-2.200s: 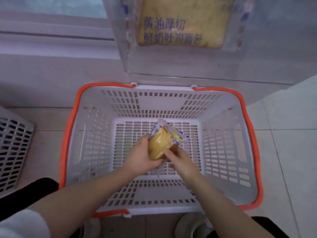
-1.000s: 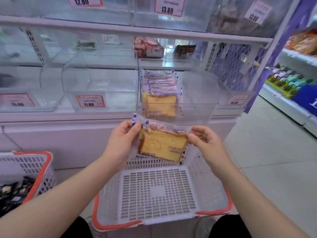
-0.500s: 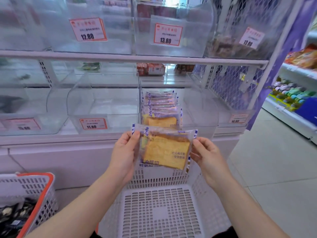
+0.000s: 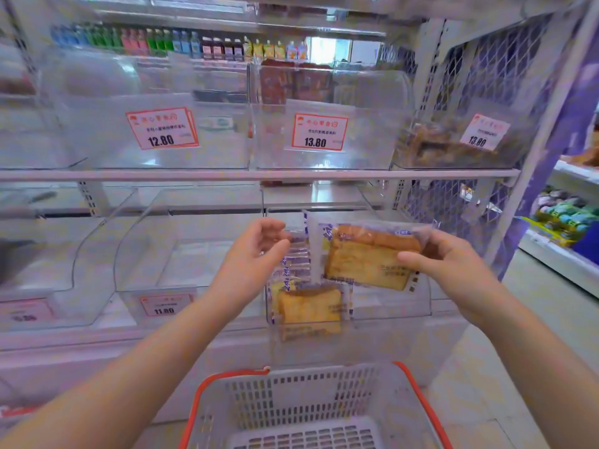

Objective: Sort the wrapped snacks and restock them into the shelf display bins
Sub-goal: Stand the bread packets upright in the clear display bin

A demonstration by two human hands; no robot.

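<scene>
My right hand grips a wrapped toast slice by its right edge and holds it over the right half of a clear display bin on the lower shelf. A row of the same wrapped toast packs stands in the left half of that bin. My left hand hovers just left of the held pack with its fingers loosely curled, holding nothing. Below my arms, a white basket with orange rim stands on the floor.
Clear bins line both shelves, with price tags 12.80, 13.80 and 11.80. The upper right bin holds brown snacks. Bottles stand on a far shelf. Another shelf unit is to the right.
I lifted the toast pack out of the basket and up to the shelf. My left hand has let go of it, and my right hand has carried it up and rightward over the bin.
</scene>
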